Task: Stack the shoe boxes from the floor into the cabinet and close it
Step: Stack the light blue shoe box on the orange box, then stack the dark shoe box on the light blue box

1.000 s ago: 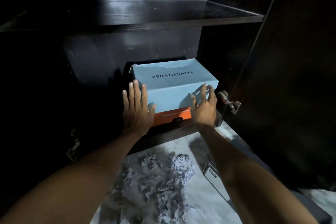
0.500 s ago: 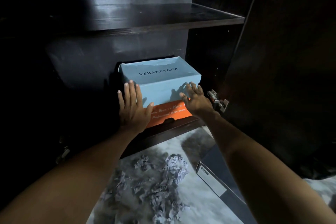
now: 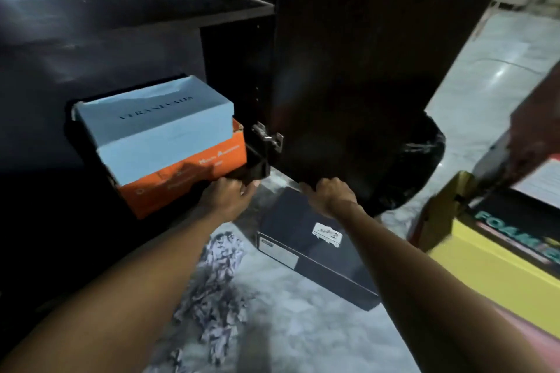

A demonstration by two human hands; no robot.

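Left hand point(image 3: 230, 197) fingers curling at cabinet's point(image 3: 257, 165) front bottom corner, under orange box point(image 3: 181, 182), blue box point(image 3: 157, 127) lying on top, right hand point(image 3: 328, 195) fingers gripping door point(image 3: 363, 70) bottom edge

Crumpled paper point(image 3: 218, 291) on floor, black bin bag point(image 3: 421, 160) behind door, yellow foam pkg point(image 3: 497, 269) at right.

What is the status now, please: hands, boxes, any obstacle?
Left hand at cabinet base edge, grip unclear. Right hand grips door bottom edge. Blue box stacked on orange box. Black box on floor below door.
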